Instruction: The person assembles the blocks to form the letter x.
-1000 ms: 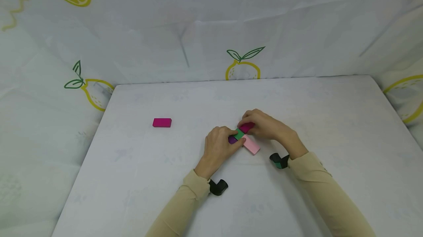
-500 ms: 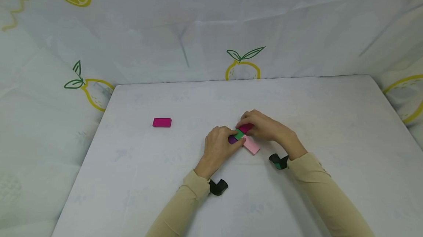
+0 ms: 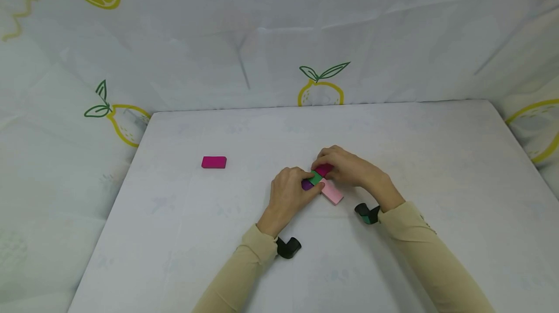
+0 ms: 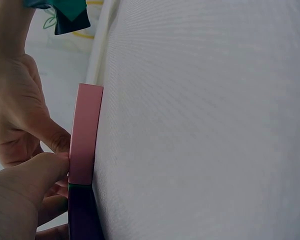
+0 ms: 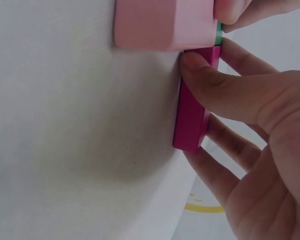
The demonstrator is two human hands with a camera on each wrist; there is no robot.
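Near the middle of the table in the head view, several small blocks lie together. My left hand (image 3: 286, 195) pinches the green block (image 3: 315, 178) between thumb and forefinger, partly covering the purple block (image 3: 306, 185) beside it. The pink block (image 3: 333, 192) lies against the green one and points toward the lower right; the left wrist view shows its long side (image 4: 85, 135). My right hand (image 3: 351, 168) grips a magenta block (image 5: 191, 117) by its sides, thumb on the near face and fingers behind. That block's end touches the pink and green blocks.
A second magenta block (image 3: 214, 162) lies alone on the left of the white table (image 3: 174, 235). Black wrist-camera mounts (image 3: 288, 248) sit by both sleeves. A lemon-printed cloth (image 3: 196, 41) hangs behind the table's far edge.
My right hand has shifted slightly left with the magenta block against the green one. The left hand and the other blocks look unmoved.
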